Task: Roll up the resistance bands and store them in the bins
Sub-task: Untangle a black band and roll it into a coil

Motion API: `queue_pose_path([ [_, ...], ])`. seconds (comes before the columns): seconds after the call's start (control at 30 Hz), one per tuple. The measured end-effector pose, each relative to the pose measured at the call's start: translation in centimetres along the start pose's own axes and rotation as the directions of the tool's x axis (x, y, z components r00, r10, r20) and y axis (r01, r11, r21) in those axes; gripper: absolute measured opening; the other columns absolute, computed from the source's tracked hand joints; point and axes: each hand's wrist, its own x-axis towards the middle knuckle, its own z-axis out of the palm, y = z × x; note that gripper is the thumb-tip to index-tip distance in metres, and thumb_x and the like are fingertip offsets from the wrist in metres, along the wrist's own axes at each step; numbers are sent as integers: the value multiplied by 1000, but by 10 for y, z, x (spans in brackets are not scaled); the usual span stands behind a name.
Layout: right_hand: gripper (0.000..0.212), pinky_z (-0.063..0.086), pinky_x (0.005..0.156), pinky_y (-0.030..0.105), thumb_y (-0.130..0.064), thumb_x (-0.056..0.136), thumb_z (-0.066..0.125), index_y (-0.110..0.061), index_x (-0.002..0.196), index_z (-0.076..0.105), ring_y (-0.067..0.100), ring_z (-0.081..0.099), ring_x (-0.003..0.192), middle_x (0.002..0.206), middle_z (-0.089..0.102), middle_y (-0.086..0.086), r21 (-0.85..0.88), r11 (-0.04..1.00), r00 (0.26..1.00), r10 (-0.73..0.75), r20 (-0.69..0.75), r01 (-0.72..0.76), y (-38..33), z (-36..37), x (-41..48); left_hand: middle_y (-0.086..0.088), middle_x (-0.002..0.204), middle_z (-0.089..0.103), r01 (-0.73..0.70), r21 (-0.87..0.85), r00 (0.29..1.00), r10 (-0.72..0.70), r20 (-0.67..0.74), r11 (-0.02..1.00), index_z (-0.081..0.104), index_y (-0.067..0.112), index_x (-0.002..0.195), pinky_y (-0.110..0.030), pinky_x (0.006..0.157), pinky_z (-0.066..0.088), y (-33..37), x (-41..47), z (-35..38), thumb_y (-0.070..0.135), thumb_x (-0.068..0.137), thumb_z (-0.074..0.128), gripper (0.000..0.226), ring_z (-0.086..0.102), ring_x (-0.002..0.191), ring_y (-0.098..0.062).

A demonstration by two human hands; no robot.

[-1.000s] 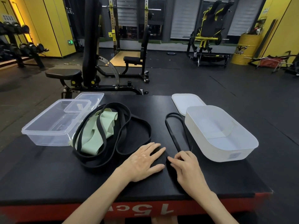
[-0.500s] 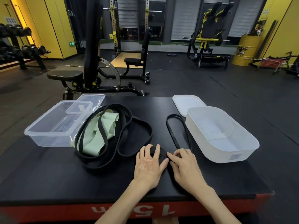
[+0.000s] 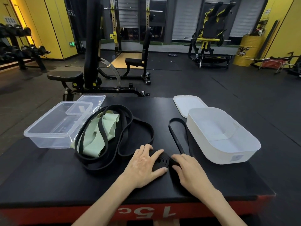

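A black resistance band lies on the black platform, partly wound into a flat coil (image 3: 161, 160); its unrolled tail (image 3: 176, 136) loops away toward the white bin (image 3: 244, 154). My left hand (image 3: 143, 163) presses on the coil's left side with fingers spread and the thumb at its near edge. My right hand (image 3: 190, 168) pinches the coil's right edge with curled fingers. A pale green band (image 3: 96, 137) sits tangled among more black bands (image 3: 124, 137) beside the clear bin (image 3: 48, 141).
A white lid (image 3: 187, 103) lies behind the white bin. A clear lid (image 3: 93, 98) and a small clear tray (image 3: 79, 108) are at the clear bin's far end. The platform's red front edge (image 3: 146, 212) is near me. Gym benches and racks stand beyond.
My left hand slid right onto the coil and turned with it. The coil has grown wider and both hands sit closer together around it.
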Motion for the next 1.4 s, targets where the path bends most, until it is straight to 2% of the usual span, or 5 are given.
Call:
queue_pose_path([
  [0.2,36,47,66,30,-7,75,74,-17,109,67,19,53,72,80,53,-3,6,1000,1000,16,-22,-15,-4,-1,-3,4,121,31,142,-97,984,-152,-96,985,33,29,139,-24,102,29,10,-11,1,79,77,21,80,32,113,-13],
  [0.57,38,44,77,25,-8,79,70,-18,116,65,14,49,89,94,54,-4,72,996,999,-45,-21,47,-18,-3,-18,10,124,37,143,-149,973,-167,-160,978,41,24,134,-22,98,33,17,-40,3,75,79,25,76,36,114,-8],
  [0.8,20,42,73,21,-8,82,68,-14,101,64,15,53,83,91,55,-5,139,988,994,80,-69,-70,-25,1,-17,12,132,36,-16,-169,989,-10,-150,986,40,39,139,-25,109,25,14,-39,1,66,90,29,58,33,127,-7],
  [1.13,24,49,65,31,1,76,74,-9,99,72,18,58,71,83,59,0,91,996,996,28,-82,-21,-32,10,-9,8,130,37,268,-164,950,-288,-116,949,42,37,133,-29,103,29,32,-24,5,65,82,8,67,36,124,-12],
  [1.4,33,43,78,30,-14,86,60,-22,117,67,16,49,83,88,51,-5,100,995,999,-21,-30,24,-19,0,-16,7,158,10,-74,-255,979,119,165,964,11,25,154,-30,120,9,-11,-34,-13,61,92,37,77,1,145,-8],
])
